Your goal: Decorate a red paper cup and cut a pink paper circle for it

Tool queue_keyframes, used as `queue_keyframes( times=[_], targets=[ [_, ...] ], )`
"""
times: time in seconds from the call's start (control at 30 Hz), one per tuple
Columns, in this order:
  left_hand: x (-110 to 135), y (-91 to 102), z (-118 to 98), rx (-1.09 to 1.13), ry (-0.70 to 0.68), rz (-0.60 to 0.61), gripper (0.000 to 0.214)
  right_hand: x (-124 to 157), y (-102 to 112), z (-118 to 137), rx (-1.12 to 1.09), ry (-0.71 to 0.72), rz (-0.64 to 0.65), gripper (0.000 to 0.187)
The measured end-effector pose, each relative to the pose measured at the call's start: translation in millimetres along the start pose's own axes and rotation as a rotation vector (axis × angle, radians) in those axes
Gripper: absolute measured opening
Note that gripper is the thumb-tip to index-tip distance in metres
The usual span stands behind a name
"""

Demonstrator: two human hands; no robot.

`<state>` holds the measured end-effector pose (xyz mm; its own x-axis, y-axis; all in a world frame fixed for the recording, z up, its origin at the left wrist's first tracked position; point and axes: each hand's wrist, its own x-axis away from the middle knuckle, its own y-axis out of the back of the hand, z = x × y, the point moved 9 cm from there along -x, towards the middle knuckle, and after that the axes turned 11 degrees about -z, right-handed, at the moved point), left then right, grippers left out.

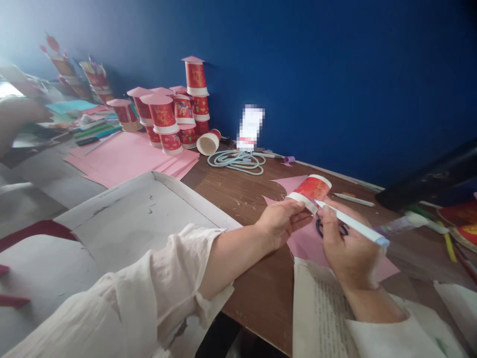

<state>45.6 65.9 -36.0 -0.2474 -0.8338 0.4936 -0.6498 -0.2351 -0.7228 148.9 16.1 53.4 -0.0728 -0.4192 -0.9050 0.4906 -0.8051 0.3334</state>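
My left hand (278,223) is closed on the rim of a red and white paper cup (311,191), which lies tilted on a sheet of pink paper (303,243). My right hand (345,243) grips a white pen (354,224) with its tip against the cup's rim. Black scissors (320,228) lie partly hidden under my right hand.
Stacked red cups with pink paper lids (175,117) stand at the blue wall beside a pile of pink sheets (126,156). A coiled pale cable (238,161) lies behind. A white cardboard tray (149,214) sits left. Another person's hand (18,119) shows at far left. Printed pages (320,313) lie near me.
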Motion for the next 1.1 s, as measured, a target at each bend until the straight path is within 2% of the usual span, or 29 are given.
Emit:
queue_keyframes(
  times=[0.37,0.77,1.1],
  targets=[
    [-0.3,0.5,-1.2,-0.011,0.002,-0.017,0.019,2.1,-0.9,3.4,-0.055,-0.05,0.079,0.022],
    [-0.8,0.5,0.4,-0.01,0.01,0.0,0.017,-0.9,2.3,-1.0,0.046,-0.038,0.004,0.024],
    [0.4,1.6,-1.2,-0.017,0.011,-0.021,0.018,1.4,0.7,-0.1,0.007,-0.06,0.061,0.022]
  ],
)
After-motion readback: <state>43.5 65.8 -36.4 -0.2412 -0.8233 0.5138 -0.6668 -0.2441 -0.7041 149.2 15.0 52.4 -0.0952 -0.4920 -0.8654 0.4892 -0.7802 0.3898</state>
